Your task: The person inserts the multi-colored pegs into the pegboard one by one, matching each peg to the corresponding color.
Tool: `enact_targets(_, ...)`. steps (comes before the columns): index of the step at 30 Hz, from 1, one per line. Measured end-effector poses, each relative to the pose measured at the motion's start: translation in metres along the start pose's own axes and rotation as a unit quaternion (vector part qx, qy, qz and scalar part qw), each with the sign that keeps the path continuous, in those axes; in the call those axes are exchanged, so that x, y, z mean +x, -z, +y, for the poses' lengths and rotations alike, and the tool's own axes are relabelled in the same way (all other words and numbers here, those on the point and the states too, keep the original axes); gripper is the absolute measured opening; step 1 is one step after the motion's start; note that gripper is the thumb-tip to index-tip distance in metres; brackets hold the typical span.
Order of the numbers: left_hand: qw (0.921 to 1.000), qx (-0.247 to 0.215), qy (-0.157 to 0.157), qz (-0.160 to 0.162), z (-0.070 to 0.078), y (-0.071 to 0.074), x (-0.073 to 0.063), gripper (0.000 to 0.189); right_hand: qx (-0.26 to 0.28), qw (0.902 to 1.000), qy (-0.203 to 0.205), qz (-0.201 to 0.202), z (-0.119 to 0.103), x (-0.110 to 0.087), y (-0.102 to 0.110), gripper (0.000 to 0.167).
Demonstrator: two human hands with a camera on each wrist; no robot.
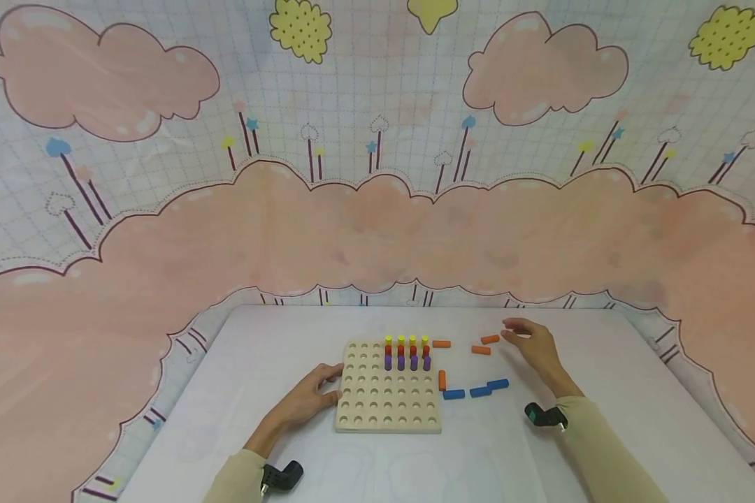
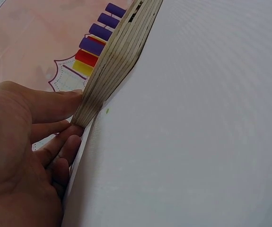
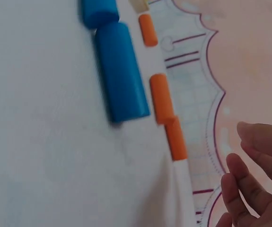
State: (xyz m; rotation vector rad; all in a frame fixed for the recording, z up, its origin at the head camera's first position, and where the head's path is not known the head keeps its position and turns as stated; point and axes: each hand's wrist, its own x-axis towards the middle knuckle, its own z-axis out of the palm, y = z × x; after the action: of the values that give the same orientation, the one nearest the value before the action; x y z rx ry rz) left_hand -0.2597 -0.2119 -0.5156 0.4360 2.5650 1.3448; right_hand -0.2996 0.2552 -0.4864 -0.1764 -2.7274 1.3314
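My left hand [image 1: 308, 396] grips the left edge of a pale wooden pegboard [image 1: 390, 402], thumb and fingers at its side; in the left wrist view the thumb [image 2: 55, 105] meets the board's corner. Yellow pegs [image 1: 412, 340], red pegs [image 1: 413, 351] and purple pegs [image 1: 414, 363] stand in rows at the board's back right. My right hand [image 1: 537, 347] hovers at the right, fingers loosely bent and nothing between them. Close to its fingertips lies an orange peg [image 1: 490, 339], with another orange peg [image 1: 481, 350] just beside it.
Two more orange pegs lie by the board's right side, one peg [image 1: 442, 344] farther back and one peg [image 1: 442, 381] nearer. Three blue pegs [image 1: 480, 392] lie in front of them on the white table [image 1: 604, 363]. A patterned cloth [image 1: 415, 237] hangs behind.
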Motion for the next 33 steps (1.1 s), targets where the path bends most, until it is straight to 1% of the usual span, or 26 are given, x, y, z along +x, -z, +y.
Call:
enact_targets(4,1.0000,0.004,0.000,0.001,-0.001,0.000,0.001,0.055,-0.039,0.9991,0.017,-0.005,0.010,0.006,0.000,0.041)
enact_targets(7,1.0000,0.008,-0.003,0.001,-0.002,0.000,0.002,0.055,-0.052,0.9980,0.013,-0.032,0.015,0.012,-0.002,0.040)
enact_targets(11,1.0000,0.007,-0.003,-0.001,-0.002,0.001,0.002,0.055,-0.058,0.9959,0.002,-0.070,0.023,0.021,-0.006,0.036)
enact_targets(16,1.0000,0.007,-0.002,-0.003,0.000,0.001,0.001,0.055,-0.056,0.9946,-0.007,-0.087,0.028,0.028,-0.008,0.033)
enact_targets(24,1.0000,0.007,-0.001,-0.003,-0.001,0.002,0.003,0.055,-0.057,0.9928,-0.043,-0.097,0.031,0.034,-0.014,0.030)
enact_targets(28,0.9999,0.010,-0.002,-0.002,-0.001,0.002,0.003,0.054,-0.062,0.9926,-0.042,-0.095,0.030,0.032,-0.016,0.029)
enact_targets(30,1.0000,0.008,-0.003,-0.002,-0.001,0.002,0.002,0.055,-0.065,0.9926,-0.038,-0.094,0.029,0.030,-0.015,0.031)
enact_targets(33,1.0000,0.008,-0.003,-0.001,-0.001,0.002,0.002,0.055,-0.061,0.9933,-0.043,-0.089,0.027,0.026,-0.015,0.033)
